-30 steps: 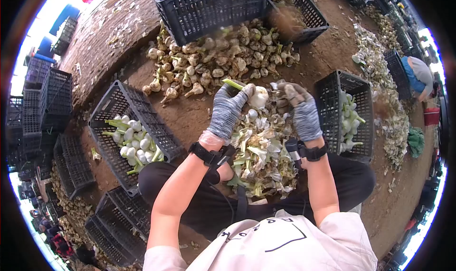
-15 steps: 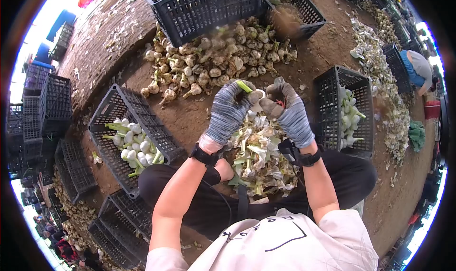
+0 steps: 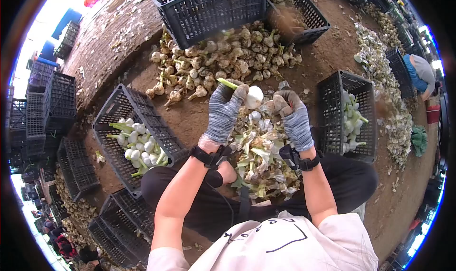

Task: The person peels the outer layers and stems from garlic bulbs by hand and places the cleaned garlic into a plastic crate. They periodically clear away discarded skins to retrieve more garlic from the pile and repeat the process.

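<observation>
A peeled white garlic bulb with a green stem sits in the fingers of my left hand, which is gloved and closed on it. Just to the right, my gloved right hand is apart from the bulb, its fingers curled in; whatever lies in them is hidden. Below both hands, a heap of garlic skins lies between my legs. Unpeeled garlic bulbs are piled on the ground ahead of my hands.
A black crate on the left holds peeled garlic; another crate on the right holds more. Two crates stand behind the unpeeled pile. Stacked crates line the far left. Another person bends at the far right.
My hands have moved apart, and the white bulb now shows between them. My left hand has shifted slightly left with the bulb; my right hand has drawn right and down.
</observation>
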{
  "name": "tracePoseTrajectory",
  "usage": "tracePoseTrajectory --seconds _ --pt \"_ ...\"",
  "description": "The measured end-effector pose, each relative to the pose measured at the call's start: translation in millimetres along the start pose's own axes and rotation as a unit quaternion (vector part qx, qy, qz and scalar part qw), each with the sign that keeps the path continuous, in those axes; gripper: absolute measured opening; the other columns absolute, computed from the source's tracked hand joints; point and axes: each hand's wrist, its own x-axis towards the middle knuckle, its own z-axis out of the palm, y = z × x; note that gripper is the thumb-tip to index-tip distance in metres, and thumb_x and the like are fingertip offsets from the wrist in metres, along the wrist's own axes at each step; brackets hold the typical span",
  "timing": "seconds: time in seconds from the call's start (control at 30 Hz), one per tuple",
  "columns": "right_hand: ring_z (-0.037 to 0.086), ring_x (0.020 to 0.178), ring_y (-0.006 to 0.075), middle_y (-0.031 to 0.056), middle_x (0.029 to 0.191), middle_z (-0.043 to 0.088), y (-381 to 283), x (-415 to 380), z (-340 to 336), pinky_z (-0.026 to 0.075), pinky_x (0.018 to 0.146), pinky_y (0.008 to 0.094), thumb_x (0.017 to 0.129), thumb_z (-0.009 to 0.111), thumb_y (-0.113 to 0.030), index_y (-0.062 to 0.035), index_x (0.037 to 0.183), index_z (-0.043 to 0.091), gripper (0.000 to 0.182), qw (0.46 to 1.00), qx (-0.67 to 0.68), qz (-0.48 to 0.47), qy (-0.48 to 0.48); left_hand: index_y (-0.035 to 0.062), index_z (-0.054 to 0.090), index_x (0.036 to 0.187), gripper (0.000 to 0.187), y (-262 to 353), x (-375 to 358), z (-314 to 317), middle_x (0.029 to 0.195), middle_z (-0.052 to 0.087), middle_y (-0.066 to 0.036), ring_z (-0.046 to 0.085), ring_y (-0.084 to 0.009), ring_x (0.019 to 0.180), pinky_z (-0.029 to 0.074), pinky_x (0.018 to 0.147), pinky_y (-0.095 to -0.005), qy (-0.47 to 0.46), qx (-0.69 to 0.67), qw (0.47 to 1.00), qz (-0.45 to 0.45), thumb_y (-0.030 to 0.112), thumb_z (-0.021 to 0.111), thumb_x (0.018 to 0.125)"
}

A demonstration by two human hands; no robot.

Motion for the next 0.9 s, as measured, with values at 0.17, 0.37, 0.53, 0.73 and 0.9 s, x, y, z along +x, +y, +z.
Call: tracePoseTrajectory --seconds 0.17,0.37,0.53,0.73,0.9 --pt "0.061 0.072 0.0101 0.0049 0.087 0.059 -27.8 1.1 19.8 0.052 0.057 0.0235 0.086 0.062 -0.021 -0.0025 0.100 0.052 0.025 0.988 0.122 0.061 -0.067 0.0030 0.059 0.098 0.015 0.4 -5.6 0.4 0.087 0.062 -0.002 0.056 -0.0081 0.079 0.046 0.070 -0.0230 -0.040 0.056 0.998 0.008 0.014 0.061 0.089" --pt "0.060 0.076 0.0110 0.0050 0.086 0.061 -26.0 -7.5 12.3 0.052 0.066 0.0251 0.083 0.066 -0.018 -0.0039 0.097 0.055 0.023 0.961 0.220 0.145 -0.080 0.0028 0.061 0.094 0.013 -7.8 -8.8 -9.8 0.086 0.063 -0.004 0.057 -0.0104 0.079 0.047 0.070 -0.0240 -0.024 0.161 0.984 0.076 0.010 0.065 0.084" --pt "0.050 0.075 0.0080 0.0012 0.083 0.057 -16.3 -8.6 40.7 0.045 0.069 0.0238 0.082 0.065 -0.008 -0.0029 0.095 0.056 0.017 0.999 0.016 -0.007 -0.043 0.0034 0.062 0.089 0.012 15.6 -21.0 -13.1 0.082 0.064 -0.007 0.060 -0.0147 0.074 0.048 0.067 -0.0258 0.004 0.336 0.926 0.169 0.009 0.068 0.080" --pt "0.056 0.075 0.0112 0.0059 0.082 0.062 71.6 16.8 44.1 0.047 0.070 0.0266 0.079 0.060 -0.004 -0.0013 0.093 0.059 0.015 0.997 -0.059 -0.006 -0.052 0.0018 0.062 0.093 0.016 26.1 -28.6 -50.6 0.081 0.063 -0.003 0.055 -0.0088 0.074 0.046 0.066 -0.0251 0.011 0.121 0.993 0.013 0.016 0.064 0.086" --pt "0.063 0.080 0.0241 0.0176 0.088 0.064 155.9 35.2 16.0 0.049 0.072 0.0333 0.077 0.064 -0.016 -0.0001 0.093 0.061 0.023 0.940 -0.259 0.210 -0.074 0.0039 0.065 0.088 0.031 81.7 -19.2 -160.6 0.073 0.063 -0.012 0.060 -0.0195 0.065 0.047 0.061 -0.0325 0.113 0.480 0.869 -0.027 0.034 0.064 0.082"
